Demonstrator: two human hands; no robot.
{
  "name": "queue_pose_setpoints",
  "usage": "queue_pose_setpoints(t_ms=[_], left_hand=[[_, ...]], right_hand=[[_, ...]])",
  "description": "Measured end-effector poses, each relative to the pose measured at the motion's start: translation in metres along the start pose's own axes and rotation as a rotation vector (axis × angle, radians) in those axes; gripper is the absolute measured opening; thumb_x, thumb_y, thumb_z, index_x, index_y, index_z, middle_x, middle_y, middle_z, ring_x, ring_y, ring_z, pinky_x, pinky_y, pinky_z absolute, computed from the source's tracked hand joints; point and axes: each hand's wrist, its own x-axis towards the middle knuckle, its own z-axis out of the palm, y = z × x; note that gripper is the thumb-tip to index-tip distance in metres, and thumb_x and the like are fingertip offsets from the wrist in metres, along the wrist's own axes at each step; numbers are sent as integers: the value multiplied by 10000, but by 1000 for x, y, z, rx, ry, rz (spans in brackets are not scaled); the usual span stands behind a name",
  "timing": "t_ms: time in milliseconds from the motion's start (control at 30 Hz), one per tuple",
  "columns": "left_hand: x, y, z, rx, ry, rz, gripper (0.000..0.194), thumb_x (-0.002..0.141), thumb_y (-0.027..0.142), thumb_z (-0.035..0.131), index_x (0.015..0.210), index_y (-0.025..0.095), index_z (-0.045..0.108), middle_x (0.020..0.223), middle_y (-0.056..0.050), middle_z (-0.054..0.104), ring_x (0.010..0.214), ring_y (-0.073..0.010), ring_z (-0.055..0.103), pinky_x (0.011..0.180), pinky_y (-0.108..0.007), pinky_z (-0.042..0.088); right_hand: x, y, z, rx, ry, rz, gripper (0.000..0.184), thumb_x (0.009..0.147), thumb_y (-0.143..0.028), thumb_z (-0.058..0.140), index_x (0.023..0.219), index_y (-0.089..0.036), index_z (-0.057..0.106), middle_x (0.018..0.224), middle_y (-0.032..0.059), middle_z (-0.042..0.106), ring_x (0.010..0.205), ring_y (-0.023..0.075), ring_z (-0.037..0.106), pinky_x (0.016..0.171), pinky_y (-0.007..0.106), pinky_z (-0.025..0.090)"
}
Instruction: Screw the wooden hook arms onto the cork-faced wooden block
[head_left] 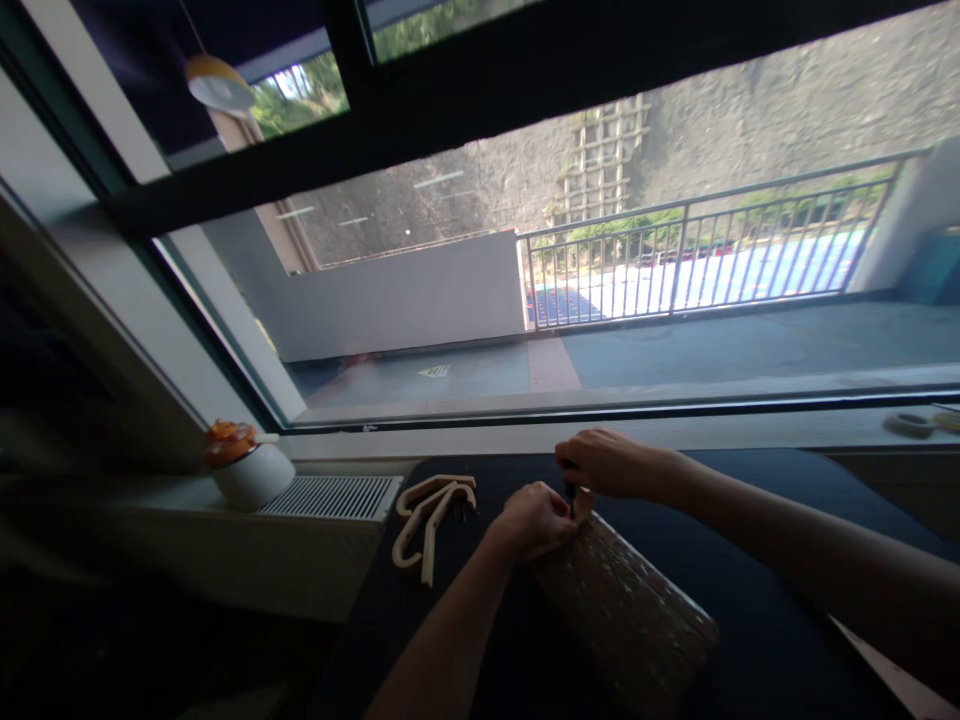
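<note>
Speckled board (634,600), far end at left fingers (553,528)

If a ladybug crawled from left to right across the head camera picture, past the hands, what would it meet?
White pot with an orange top → white slatted grille → pale wooden pieces → left hand → right hand → pale round thing on the windowsill.

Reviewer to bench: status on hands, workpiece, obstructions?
Right hand gripping slim dark upright tool. Left hand at far end of white-flecked, brown, wood-like rectangular board. Pale, curved wooden pieces lie off to the left, apart from board.
</note>
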Motion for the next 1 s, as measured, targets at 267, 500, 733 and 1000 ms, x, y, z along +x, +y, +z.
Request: queue_pose_setpoints(t_ms=[267,500,733,1000], left_hand=[[1,-1,1,0,-4,-22,313,670,386,649,873,170,749,737,-31,699,699,-176,617,594,-223,401],[3,-3,2,12,-29,-25,326,679,382,647,913,176,742,777,-32,708,728,-176,624,607,-217,408],[4,-1,2,26,-44,-32,336,688,397,626,916,179,743,777,-27,705,736,-177,620,590,-213,398],[4,-4,3,-6,-58,-30,352,691,406,629,940,182,737,786,-23,708,764,-183,622,603,-211,408]], right_hand=[[4,4,3,-21,6,115,342,858,-384,490,869,-118,704,798,160,709,769,272,664,586,300,408],[-1,14,-6,68,-51,-32,208,804,-258,517,870,-205,707,827,48,720,732,170,647,580,241,386],[5,7,-3,15,-21,53,325,863,-338,481,833,-122,722,828,149,714,798,253,656,640,297,408],[3,13,-13,71,-85,30,303,763,-343,561,959,-168,713,837,99,725,717,215,650,561,264,391]])
